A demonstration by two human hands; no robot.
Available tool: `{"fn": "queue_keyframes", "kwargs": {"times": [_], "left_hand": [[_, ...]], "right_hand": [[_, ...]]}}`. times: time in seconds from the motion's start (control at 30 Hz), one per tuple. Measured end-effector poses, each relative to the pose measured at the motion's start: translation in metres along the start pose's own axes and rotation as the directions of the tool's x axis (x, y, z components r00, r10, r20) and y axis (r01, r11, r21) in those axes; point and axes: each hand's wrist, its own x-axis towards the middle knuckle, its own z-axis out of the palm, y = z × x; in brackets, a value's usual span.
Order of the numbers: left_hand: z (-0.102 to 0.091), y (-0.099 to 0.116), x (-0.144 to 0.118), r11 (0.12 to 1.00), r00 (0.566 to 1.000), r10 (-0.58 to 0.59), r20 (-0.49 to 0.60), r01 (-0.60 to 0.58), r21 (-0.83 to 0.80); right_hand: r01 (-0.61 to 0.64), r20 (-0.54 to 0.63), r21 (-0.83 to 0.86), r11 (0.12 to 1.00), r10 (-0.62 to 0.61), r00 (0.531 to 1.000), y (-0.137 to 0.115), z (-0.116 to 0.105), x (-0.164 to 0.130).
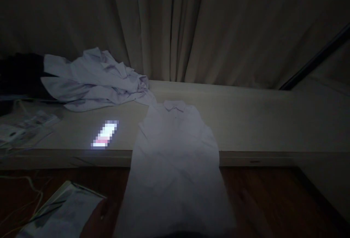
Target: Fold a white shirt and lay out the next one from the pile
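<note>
Shirt [176, 157] mid, collar end on ledge [273, 121], rest over front edge twd wearer. Curtain [232, 30] behind ledge. Clothes pile [93, 81] on ledge, back L; phone [105, 134] in front of pile, L of shirt; plastic packaging [46, 119] farther L. Below ledge, front L: cord [34, 187], then paper thing [72, 207]. L hand [97, 218] btwn that & shirt. R hand [251, 208] R of shirt, nr hem. Bar [314, 59] back R.

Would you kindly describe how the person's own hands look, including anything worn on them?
The left hand and the right hand look bare, with no gloves or sleeves discernible. The light is too dim to tell whether any rings or markings are there.
</note>
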Motion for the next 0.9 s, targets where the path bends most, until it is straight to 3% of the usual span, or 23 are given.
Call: {"fn": "queue_keyframes", "kwargs": {"times": [0.07,0.13,0.23,0.3,0.4,0.47,0.67,0.9], "left_hand": [[0.002,0.041,0.000,1.000,0.999,0.019,-0.043,-0.019,0.002],[0.012,0.080,-0.003,0.987,0.988,0.154,0.008,-0.154,0.052],[0.045,0.122,-0.015,0.923,0.936,0.311,0.166,-0.339,0.182],[0.074,0.136,-0.024,0.863,0.880,0.353,0.319,-0.438,0.252],[0.109,0.139,-0.036,0.800,0.806,0.304,0.508,-0.506,0.324],[0.122,0.134,-0.042,0.786,0.779,0.265,0.569,-0.516,0.341],[0.132,0.112,-0.051,0.778,0.724,0.219,0.654,-0.534,0.330],[0.133,0.108,-0.058,0.777,0.641,0.285,0.713,-0.590,0.220]], "right_hand": [[0.067,-0.018,-0.019,0.998,-0.067,0.998,-0.015,0.006,-0.002],[0.153,0.005,-0.024,0.988,-0.153,0.988,-0.042,0.013,-0.005],[0.299,0.122,-0.133,0.945,-0.283,0.951,-0.089,0.031,-0.014],[0.406,0.252,-0.250,0.879,-0.346,0.904,-0.113,0.049,-0.025],[0.568,0.437,-0.334,0.752,-0.411,0.800,-0.126,0.076,-0.042],[0.611,0.498,-0.340,0.715,-0.414,0.762,-0.120,0.088,-0.053],[0.603,0.547,-0.271,0.751,-0.395,0.738,-0.087,0.081,-0.085],[0.557,0.593,-0.268,0.786,-0.322,0.739,-0.089,0.093,-0.098]]}}
